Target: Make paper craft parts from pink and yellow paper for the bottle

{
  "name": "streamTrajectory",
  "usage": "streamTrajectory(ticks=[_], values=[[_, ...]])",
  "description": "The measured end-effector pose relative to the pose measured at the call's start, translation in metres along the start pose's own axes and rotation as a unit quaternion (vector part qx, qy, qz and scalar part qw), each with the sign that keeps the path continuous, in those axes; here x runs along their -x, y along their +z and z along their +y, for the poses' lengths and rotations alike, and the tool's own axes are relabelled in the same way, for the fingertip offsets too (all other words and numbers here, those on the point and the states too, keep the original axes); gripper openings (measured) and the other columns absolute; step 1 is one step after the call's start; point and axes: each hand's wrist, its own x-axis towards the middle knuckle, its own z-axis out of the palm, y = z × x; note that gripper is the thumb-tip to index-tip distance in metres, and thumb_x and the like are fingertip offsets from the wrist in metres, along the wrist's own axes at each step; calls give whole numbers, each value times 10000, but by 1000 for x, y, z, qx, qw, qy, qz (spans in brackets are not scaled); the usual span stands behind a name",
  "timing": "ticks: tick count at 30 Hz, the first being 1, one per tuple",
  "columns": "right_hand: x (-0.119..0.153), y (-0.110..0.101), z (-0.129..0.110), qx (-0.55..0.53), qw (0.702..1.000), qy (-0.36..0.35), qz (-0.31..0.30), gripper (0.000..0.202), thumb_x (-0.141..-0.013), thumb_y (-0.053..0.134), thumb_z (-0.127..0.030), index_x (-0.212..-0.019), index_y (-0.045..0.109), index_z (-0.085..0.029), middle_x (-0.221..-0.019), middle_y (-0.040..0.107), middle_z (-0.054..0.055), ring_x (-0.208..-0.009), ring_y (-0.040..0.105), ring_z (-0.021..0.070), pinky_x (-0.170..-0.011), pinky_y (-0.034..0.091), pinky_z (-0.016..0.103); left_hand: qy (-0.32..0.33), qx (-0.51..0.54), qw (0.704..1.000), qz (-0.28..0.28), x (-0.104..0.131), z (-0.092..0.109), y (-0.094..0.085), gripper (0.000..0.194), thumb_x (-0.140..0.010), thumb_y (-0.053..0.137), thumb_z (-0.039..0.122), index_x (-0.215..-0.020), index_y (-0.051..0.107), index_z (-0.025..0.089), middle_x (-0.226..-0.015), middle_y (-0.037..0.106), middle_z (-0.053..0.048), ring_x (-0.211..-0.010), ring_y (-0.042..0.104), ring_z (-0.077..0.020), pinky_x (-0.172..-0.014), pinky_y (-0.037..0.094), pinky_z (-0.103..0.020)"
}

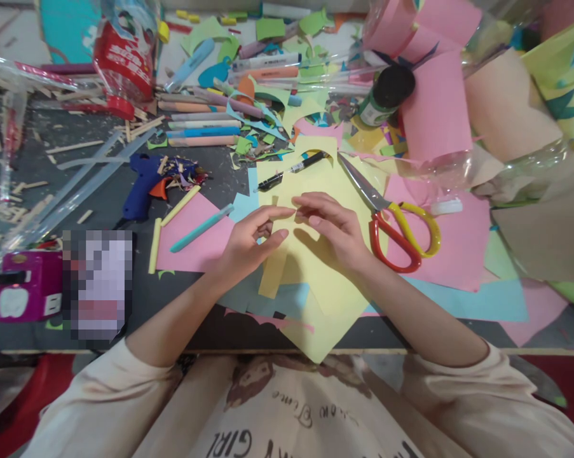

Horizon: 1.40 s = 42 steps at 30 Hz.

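Observation:
My left hand [253,238] and my right hand [334,229] meet over a yellow paper sheet [315,280] lying on the dark table. Both pinch a small fold or strip of that yellow paper between thumb and fingertips near the sheet's middle. A narrow yellow strip [272,277] hangs down under my left hand. Red-and-yellow-handled scissors [396,226] lie just right of my right hand. A black pen [291,170] rests at the sheet's far edge.
Pink paper [196,245] with a teal stick [201,228] lies to the left, a blue glue gun [141,184] beyond it. Markers [205,124], paper scraps, a green glue bottle [384,95] and plastic bottles [124,51] crowd the back. A purple device [27,286] sits at far left.

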Motion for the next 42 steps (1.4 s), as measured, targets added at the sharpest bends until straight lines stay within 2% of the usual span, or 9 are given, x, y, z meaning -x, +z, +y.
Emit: streamTrajectory(ticks=[4, 8, 12, 16, 21, 26, 33, 38, 42], values=[[0, -1, 1, 7, 1000, -17, -3, 233, -889, 629, -332, -1095, 735, -351, -1130, 629, 22, -956, 630, 152, -918, 533, 375, -2, 11, 1000, -8, -1, 0, 0, 303, -891, 611, 410, -1097, 687, 201, -924, 627, -42, -624, 426, -94, -561, 385, -222], [0, -1, 1, 67, 997, -37, 20, 248, -890, 611, -335, -1112, 718, -320, -1111, 616, 36, -947, 622, 163, -874, 539, 373, -4, 18, 1000, -6, -1, 0, 0, 296, -881, 628, 400, -1091, 688, 200, -904, 604, -33, -611, 403, -88, -545, 366, -218], [2, 0, -3, 159, 980, -98, 64, 248, -914, 558, -293, -1123, 693, -298, -931, 601, 28, -823, 600, 159, -730, 532, 342, -3, 11, 1000, 0, 0, 0, 1, 275, -889, 613, 369, -1088, 685, 193, -916, 605, -34, -596, 394, -81, -535, 354, -218], [4, 2, -5, 220, 959, -164, 72, 305, -920, 510, -198, -1164, 661, -302, -761, 542, -7, -714, 539, 152, -687, 491, 337, -11, -8, 1000, 2, 1, 0, 1, 299, -904, 583, 372, -1130, 674, 198, -921, 615, -37, -588, 404, -82, -517, 340, -219], [4, 3, -4, 227, 964, -108, 84, 301, -915, 506, -203, -1173, 632, -290, -760, 523, -12, -652, 495, 141, -617, 462, 313, -44, 6, 999, -7, 1, 4, 0, 336, -886, 580, 344, -1170, 652, 180, -840, 606, -21, -569, 393, -79, -495, 316, -215], [3, 4, -5, 166, 981, -61, 80, 262, -894, 540, -206, -1141, 609, -262, -741, 495, -33, -593, 468, 110, -569, 429, 279, -58, 38, 998, 3, 1, 4, 2, 335, -854, 613, 358, -1145, 663, 200, -1107, 624, -66, -579, 396, -57, -485, 324, -204], [0, 7, -9, 114, 988, 11, 108, 171, -844, 538, -224, -1008, 580, -249, -681, 479, -53, -526, 438, 102, -547, 426, 278, -48, 29, 998, -8, 1, 1, 2, 357, -872, 613, 432, -1153, 657, 216, -1157, 628, -82, -594, 442, -67, -490, 353, -206], [-1, 8, -8, 80, 988, 37, 126, 111, -815, 525, -231, -909, 583, -237, -600, 427, -63, -474, 378, 101, -484, 366, 267, -32, -5, 999, -7, 2, 2, 1, 388, -881, 596, 466, -1157, 660, 201, -1000, 649, -63, -591, 423, -77, -522, 392, -206], [-2, 8, -8, 83, 987, 34, 133, 79, -828, 514, -245, -862, 583, -228, -568, 397, -71, -456, 357, 95, -469, 346, 259, -42, -17, 999, -14, 3, 5, 0, 381, -887, 578, 438, -1182, 650, 208, -1102, 667, -80, -590, 437, -73, -539, 419, -207]])
